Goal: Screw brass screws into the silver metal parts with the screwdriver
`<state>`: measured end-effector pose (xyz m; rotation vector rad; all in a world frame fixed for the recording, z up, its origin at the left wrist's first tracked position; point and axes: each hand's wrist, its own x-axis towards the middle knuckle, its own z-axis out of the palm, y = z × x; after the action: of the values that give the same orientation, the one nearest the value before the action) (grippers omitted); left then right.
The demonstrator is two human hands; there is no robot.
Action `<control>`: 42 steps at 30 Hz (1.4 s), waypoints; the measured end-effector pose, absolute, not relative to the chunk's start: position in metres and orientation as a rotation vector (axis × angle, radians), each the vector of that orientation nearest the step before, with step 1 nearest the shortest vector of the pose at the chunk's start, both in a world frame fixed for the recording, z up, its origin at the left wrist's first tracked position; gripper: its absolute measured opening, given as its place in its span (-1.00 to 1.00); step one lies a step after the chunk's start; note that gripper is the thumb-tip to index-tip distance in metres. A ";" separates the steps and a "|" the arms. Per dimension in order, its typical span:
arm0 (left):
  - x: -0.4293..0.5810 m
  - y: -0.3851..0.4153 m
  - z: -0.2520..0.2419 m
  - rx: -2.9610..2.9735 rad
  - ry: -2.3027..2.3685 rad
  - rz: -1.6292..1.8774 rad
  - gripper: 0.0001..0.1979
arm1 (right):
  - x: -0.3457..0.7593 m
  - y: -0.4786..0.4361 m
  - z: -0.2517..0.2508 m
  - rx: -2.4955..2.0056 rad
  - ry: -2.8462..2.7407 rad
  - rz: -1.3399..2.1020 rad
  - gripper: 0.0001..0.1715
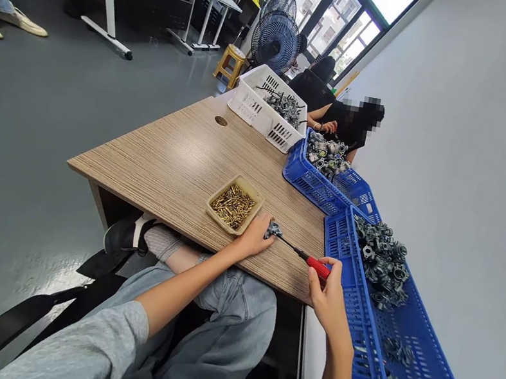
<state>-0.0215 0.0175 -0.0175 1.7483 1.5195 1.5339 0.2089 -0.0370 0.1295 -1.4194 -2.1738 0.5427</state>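
My left hand (254, 237) is closed on a small grey metal part (274, 229), pressed down on the wooden table near its front edge. The fingers hide some of the part. In my right hand (328, 294) is a screwdriver (317, 267) with a red and black handle, gripped by the fingers. Its dark shaft points left and its tip reaches the metal part; the exact contact is too small to tell. Right beside my left hand stands a shallow beige tray (211, 209) full of small brass-coloured screws (232, 205).
Blue crates (347, 239) holding grey metal parts (380, 261) line the table's right side. At the far end is a white crate (252, 108) of similar parts. Another person (347, 124) sits beyond it. A fan (276, 40) and a yellow stool (230, 64) are behind.
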 end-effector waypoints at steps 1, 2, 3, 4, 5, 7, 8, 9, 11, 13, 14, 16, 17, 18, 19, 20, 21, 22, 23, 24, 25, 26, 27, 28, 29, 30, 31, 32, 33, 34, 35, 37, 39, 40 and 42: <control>-0.021 0.018 -0.018 1.749 1.519 1.534 -0.57 | 0.210 -0.036 0.129 -1.406 -2.181 0.569 -0.56; -0.022 0.018 -0.018 1.749 1.520 1.535 -0.56 | 0.210 -0.035 0.129 -1.409 -2.183 0.568 -0.58; -0.022 0.018 -0.019 1.748 1.520 1.537 -0.56 | 0.210 -0.035 0.128 -1.423 -2.178 0.537 -0.59; -0.022 0.019 -0.019 1.747 1.519 1.540 -0.56 | 0.208 -0.034 0.128 -1.447 -2.170 0.483 -0.61; -0.022 0.019 -0.019 1.746 1.517 1.543 -0.57 | 0.207 -0.034 0.127 -1.479 -2.160 0.414 -0.62; -0.022 0.019 -0.020 1.746 1.511 1.551 -0.57 | 0.203 -0.035 0.127 -1.573 -2.141 0.263 -0.63; -0.022 0.019 -0.020 1.749 1.508 1.555 -0.56 | 0.201 -0.035 0.128 -1.633 -2.134 0.195 -0.62; -0.022 0.018 -0.019 1.752 1.508 1.557 -0.56 | 0.200 -0.036 0.128 -1.692 -2.130 0.139 -0.60; -0.022 0.018 -0.019 1.759 1.514 1.556 -0.56 | 0.199 -0.038 0.129 -1.788 -2.130 0.072 -0.56; -0.022 0.017 -0.019 1.764 1.525 1.551 -0.56 | 0.200 -0.038 0.130 -1.801 -2.146 0.085 -0.53; -0.022 0.017 -0.018 1.764 1.529 1.548 -0.56 | 0.201 -0.038 0.130 -1.763 -2.159 0.128 -0.54; -0.021 0.018 -0.019 1.764 1.533 1.547 -0.56 | 0.206 -0.038 0.129 -1.625 -2.180 0.256 -0.57; -0.021 0.018 -0.019 1.764 1.532 1.548 -0.55 | 0.208 -0.037 0.128 -1.546 -2.186 0.326 -0.57; -0.021 0.018 -0.019 1.764 1.531 1.548 -0.55 | 0.210 -0.036 0.127 -1.484 -2.187 0.391 -0.57; -0.021 0.018 -0.019 1.766 1.530 1.549 -0.56 | 0.212 -0.035 0.126 -1.446 -2.185 0.442 -0.56; -0.021 0.019 -0.019 1.766 1.530 1.550 -0.56 | 0.213 -0.034 0.125 -1.434 -2.180 0.477 -0.56; -0.021 0.019 -0.019 1.766 1.530 1.550 -0.56 | 0.214 -0.034 0.124 -1.441 -2.173 0.495 -0.57; -0.021 0.019 -0.020 1.766 1.529 1.550 -0.56 | 0.214 -0.033 0.123 -1.458 -2.162 0.490 -0.59; -0.021 0.019 -0.020 1.764 1.528 1.551 -0.56 | 0.213 -0.033 0.122 -1.481 -2.149 0.461 -0.60; -0.021 0.019 -0.020 1.762 1.526 1.552 -0.56 | 0.211 -0.034 0.122 -1.509 -2.134 0.408 -0.61; -0.021 0.019 -0.020 1.759 1.520 1.555 -0.56 | 0.209 -0.034 0.122 -1.543 -2.117 0.341 -0.61; -0.022 0.019 -0.020 1.757 1.511 1.559 -0.56 | 0.206 -0.035 0.122 -1.584 -2.102 0.270 -0.60; -0.022 0.019 -0.021 1.755 1.502 1.565 -0.55 | 0.204 -0.036 0.123 -1.632 -2.087 0.203 -0.58; -0.022 0.019 -0.021 1.753 1.494 1.571 -0.54 | 0.201 -0.037 0.123 -1.683 -2.073 0.150 -0.57; -0.022 0.019 -0.021 1.753 1.488 1.574 -0.54 | 0.200 -0.037 0.124 -1.730 -2.063 0.115 -0.55; -0.022 0.019 -0.021 1.753 1.485 1.575 -0.53 | 0.199 -0.038 0.125 -1.760 -2.057 0.101 -0.53; -0.023 0.019 -0.021 1.753 1.484 1.576 -0.53 | 0.199 -0.038 0.126 -1.761 -2.061 0.117 -0.52; -0.023 0.019 -0.022 1.753 1.486 1.576 -0.52 | 0.199 -0.038 0.126 -1.728 -2.071 0.160 -0.53; -0.023 0.019 -0.022 1.755 1.487 1.576 -0.52 | 0.201 -0.038 0.126 -1.665 -2.085 0.224 -0.53; -0.023 0.019 -0.022 1.759 1.488 1.575 -0.52 | 0.202 -0.037 0.126 -1.583 -2.101 0.298 -0.54; -0.022 0.019 -0.022 1.763 1.489 1.575 -0.52 | 0.204 -0.036 0.126 -1.498 -2.116 0.370 -0.54; -0.022 0.019 -0.022 1.766 1.496 1.573 -0.53 | 0.207 -0.035 0.124 -1.375 -2.138 0.467 -0.55; -0.022 0.020 -0.022 1.767 1.504 1.569 -0.53 | 0.207 -0.034 0.123 -1.354 -2.148 0.478 -0.58; -0.022 0.020 -0.022 1.766 1.509 1.567 -0.53 | 0.207 -0.034 0.122 -1.371 -2.147 0.454 -0.59; -0.022 0.020 -0.022 1.767 1.512 1.562 -0.53 | 0.203 -0.036 0.123 -1.455 -2.129 0.356 -0.60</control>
<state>-0.0223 0.0196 -0.0217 1.7666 1.5118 1.5622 0.2027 -0.0360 0.1230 -1.4554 -2.1289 0.3564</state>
